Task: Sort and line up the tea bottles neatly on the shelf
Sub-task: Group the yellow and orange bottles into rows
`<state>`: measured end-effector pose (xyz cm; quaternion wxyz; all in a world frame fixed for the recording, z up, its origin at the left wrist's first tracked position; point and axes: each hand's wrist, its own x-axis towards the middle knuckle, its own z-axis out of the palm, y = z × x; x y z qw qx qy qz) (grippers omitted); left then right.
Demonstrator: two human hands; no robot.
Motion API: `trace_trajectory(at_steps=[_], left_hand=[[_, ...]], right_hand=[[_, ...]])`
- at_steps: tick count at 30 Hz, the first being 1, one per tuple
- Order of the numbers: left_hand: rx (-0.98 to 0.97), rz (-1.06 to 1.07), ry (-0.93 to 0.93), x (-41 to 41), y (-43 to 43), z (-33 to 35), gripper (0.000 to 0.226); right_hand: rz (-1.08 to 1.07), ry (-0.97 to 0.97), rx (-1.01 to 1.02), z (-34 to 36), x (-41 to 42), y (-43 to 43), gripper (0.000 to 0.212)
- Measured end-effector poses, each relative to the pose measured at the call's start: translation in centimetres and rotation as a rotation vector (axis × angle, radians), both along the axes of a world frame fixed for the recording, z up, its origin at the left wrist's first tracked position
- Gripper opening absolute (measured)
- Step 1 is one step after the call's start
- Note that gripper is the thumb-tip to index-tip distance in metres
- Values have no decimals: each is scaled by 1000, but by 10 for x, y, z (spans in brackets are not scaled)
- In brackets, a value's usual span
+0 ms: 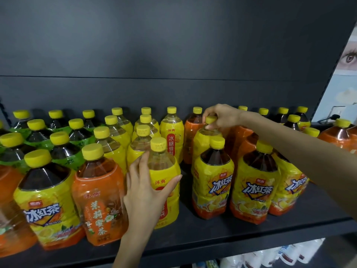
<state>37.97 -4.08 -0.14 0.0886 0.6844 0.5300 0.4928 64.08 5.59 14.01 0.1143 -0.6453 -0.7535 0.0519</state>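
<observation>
Tea bottles stand upright all along the dark shelf. One stray pale bottle sits in the second row among the iced teas, right under the right hand, whose fingers are pinched round its cap. Its matching column lies just to the left across a narrow gap, where the left hand clasps the front yellow-label bottle between thumb and fingers. The right hand looks best placed to carry the stray leftwards.

Dark tea bottle reads 冰红茶, orange bottle 沐典 茉莉蜜茶, pale bottle 冰糖雪梨.
</observation>
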Motion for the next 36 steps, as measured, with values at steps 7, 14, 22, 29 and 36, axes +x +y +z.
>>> trace_trajectory(at_steps=[7, 14, 22, 29, 36], left_hand=[[19, -8, -11, -1, -1, -1, 89], [11, -6, 0, -2, 0, -4, 90], [-19, -20, 0, -2, -1, -2, 90], [45, -132, -52, -8, -16, -23, 78], [102, -57, -169, -4, -29, -57, 76]], right_hand=[[67, 71, -55, 0, -52, 20, 23], [46, 12, -19, -2, -85, 43, 27], [-16, 28, -12, -6, -95, 52, 28], [-14, 193, 151, 2, -117, -17, 45], [180, 752, 408, -103, -157, -138, 53]])
